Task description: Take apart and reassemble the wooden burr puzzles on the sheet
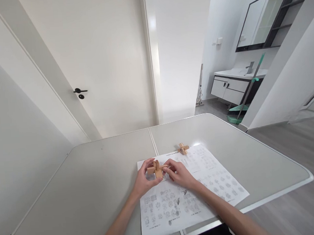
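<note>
Item 1: wooden block assembly, lower centre of the frame, raised between both hands, its crossed pieces projecting on several sides. I cannot tell how many pieces it has.

Item 2: my left hand, left of the assembly. Its grip is part-curled, fingers at the far side and thumb at the near side, with the assembly held between.

Item 3: my right hand, right of the assembly. Its grip is drawn nearly together, thumb and forefinger pinching the end of a thin wooden bar that reaches the assembly's right side. I cannot tell whether this bar is locked in or loose.

Item 4: second wooden assembly, cross-shaped, above and right of my hands, at the top edge of the sheet.

Item 5: printed paper sheet, white with rows of small grey figures, under both hands; print too small to read.

Item 6: pale grey surface, light-edged, with a seam running from the far edge towards the sheet.

Item 7: white door with black handle, upper left.

Item 8: washbasin cabinet, upper right, below a mirror; green-tipped broom and green dustpan beside it.
</note>
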### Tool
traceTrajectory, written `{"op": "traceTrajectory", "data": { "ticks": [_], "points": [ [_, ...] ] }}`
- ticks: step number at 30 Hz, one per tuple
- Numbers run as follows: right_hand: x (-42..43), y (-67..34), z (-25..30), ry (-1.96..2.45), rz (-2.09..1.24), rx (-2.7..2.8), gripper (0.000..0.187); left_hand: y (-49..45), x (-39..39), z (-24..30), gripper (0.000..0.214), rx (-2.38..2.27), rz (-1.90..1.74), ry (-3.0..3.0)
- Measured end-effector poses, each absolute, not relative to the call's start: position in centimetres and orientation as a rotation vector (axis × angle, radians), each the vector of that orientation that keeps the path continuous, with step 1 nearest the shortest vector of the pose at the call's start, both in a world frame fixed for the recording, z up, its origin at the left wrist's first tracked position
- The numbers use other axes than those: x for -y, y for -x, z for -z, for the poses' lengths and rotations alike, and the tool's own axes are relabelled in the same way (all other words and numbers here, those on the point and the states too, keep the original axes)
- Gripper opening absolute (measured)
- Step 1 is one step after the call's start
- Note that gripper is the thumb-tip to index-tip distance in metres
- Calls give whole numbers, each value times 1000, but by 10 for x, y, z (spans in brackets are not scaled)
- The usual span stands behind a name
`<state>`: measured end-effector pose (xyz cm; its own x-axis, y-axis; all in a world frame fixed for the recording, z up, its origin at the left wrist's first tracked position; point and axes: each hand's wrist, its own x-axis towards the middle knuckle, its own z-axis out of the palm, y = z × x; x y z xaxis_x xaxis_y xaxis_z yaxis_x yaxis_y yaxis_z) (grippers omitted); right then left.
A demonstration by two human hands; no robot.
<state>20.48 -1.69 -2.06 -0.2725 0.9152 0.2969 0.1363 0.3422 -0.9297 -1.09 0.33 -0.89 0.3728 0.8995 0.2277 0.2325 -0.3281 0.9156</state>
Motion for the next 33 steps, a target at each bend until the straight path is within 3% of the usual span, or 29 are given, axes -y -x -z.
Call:
{"op": "traceTrajectory", "data": {
  "ticks": [33],
  "points": [
    [20, -202, 21, 958, -1010, 1796, 22, 14, -6, 12, 72, -964, -1029, -1626]
  ]
}}
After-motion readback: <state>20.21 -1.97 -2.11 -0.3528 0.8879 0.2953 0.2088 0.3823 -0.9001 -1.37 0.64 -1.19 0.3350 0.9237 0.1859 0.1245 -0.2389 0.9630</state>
